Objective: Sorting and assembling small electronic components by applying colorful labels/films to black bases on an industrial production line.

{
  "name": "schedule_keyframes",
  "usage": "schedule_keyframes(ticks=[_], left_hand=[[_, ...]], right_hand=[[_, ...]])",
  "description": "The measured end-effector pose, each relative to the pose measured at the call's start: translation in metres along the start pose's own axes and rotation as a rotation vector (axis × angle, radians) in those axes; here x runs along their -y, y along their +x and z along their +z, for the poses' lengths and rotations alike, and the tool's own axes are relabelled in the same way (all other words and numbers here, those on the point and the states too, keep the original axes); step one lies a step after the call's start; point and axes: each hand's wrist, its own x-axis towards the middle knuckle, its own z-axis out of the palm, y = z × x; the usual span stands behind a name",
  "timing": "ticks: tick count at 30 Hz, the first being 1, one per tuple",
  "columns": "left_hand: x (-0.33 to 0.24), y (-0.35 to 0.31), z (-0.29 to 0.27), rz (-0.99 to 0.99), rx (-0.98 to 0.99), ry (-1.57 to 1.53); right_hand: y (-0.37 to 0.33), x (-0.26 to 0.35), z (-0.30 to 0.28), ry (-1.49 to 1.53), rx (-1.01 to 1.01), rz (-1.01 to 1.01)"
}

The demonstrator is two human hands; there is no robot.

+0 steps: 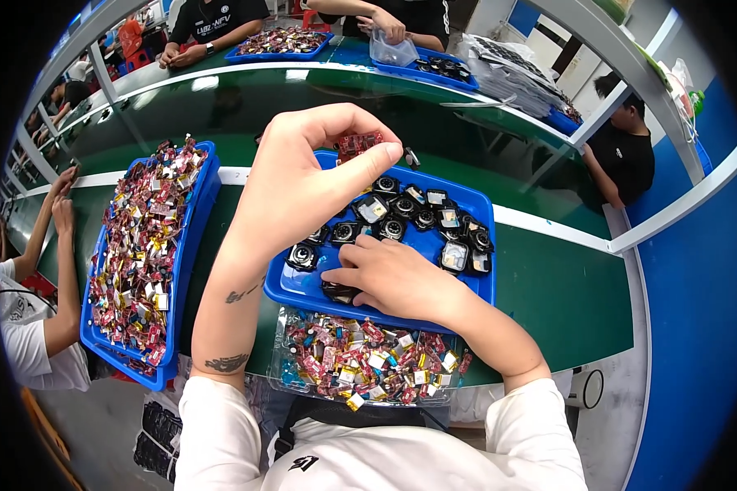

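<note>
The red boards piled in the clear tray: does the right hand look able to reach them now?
Probably yes: the right hand is just beyond the red boards, over the blue tray; their pile lies open, though the hand seems to touch a black casing.

Red circuit board (359,146), blue tray (424,245)

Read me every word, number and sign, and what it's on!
I won't copy writing; here's where it is:
Top-left black shirt across the bench: white lettering.
Wearer's white shirt: small black mark.
Left-side white shirt: dark print, blurred.
White strip: mark too small to read.
Right-side black shirt: mark too small to read.
Red circuit board: none readable.
</note>
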Motion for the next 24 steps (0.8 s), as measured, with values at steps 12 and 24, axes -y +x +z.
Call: schedule_keyframes(ticks=[12,24], left_hand=[[-0.006,-0.003,0.003,-0.014,0.011,-0.091],[-0.012,-0.009,0.021,-0.057,-0.079,0.055]], right_hand=[[-0.010,-0.032,-0.031,0.522,-0.310,0.202],[-0.024,-0.014,-0.056,1.329,-0.930,0.247]])
